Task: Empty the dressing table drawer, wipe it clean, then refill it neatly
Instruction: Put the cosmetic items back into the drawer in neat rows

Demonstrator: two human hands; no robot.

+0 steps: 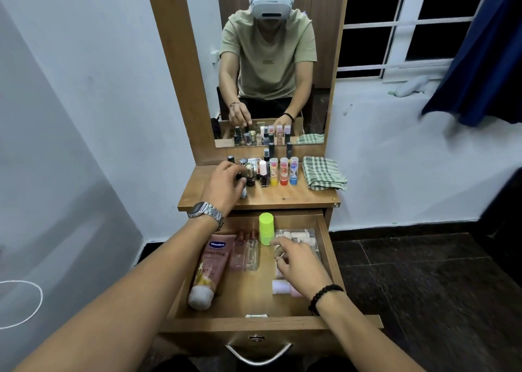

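Note:
The wooden drawer [254, 322] is pulled out below the dressing table top [282, 198]. Inside lie a pink Vaseline tube [209, 270], two clear perfume bottles [247, 251], an upright lime-green bottle [266, 229] and a clear box of small white items [299, 237]. My left hand [223, 184] is up on the table top, its fingers closed round a small nail polish bottle [243, 192] among several others. My right hand [296, 264] hovers in the drawer's right half over pale pink items [279, 287], fingers loosely curled; whether they hold anything is unclear.
Three lip balm sticks [284, 171] with yellow, red and blue bases stand in a row on the table top. A folded green checked cloth [323, 173] lies at its right. The mirror [268, 61] rises behind. Dark tiled floor [423, 287] lies to the right.

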